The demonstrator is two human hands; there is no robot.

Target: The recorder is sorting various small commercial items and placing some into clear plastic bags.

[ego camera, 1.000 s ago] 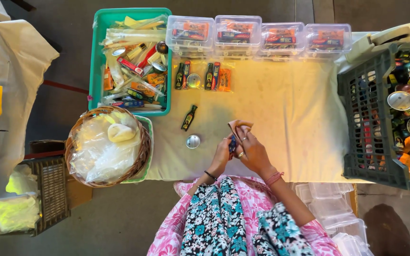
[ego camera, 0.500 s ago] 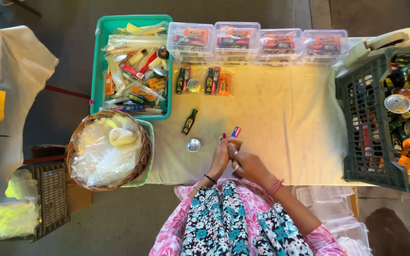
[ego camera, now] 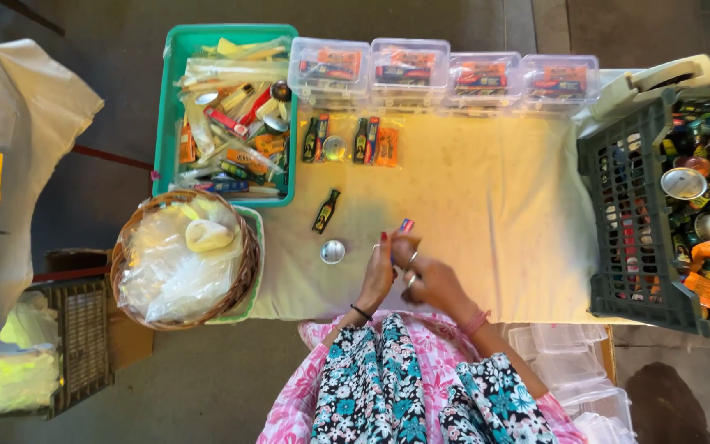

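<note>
Both my hands meet over the near middle of a cream cloth-covered table point(ego camera: 495, 189). My left hand point(ego camera: 378, 275) and my right hand point(ego camera: 431, 279) together grip a small blue and pink tube-like item point(ego camera: 404, 227) whose tip sticks out above the fingers. Left of my hands lie a small round silver tin point(ego camera: 333, 252) and a small dark bottle point(ego camera: 326, 211), both loose on the cloth.
A green tray point(ego camera: 168, 115) of packets sits at back left, with several clear lidded boxes point(ego camera: 445, 76) along the back edge. A wicker basket point(ego camera: 240, 271) holding plastic bags stands at left. A dark crate point(ego camera: 626, 214) of tins stands at right. Small packs point(ego camera: 351, 141) lie below the boxes.
My hands have shifted slightly toward the table's near edge and closed tighter around the small item; its tip now points up and away. Nothing else on the table moved.
</note>
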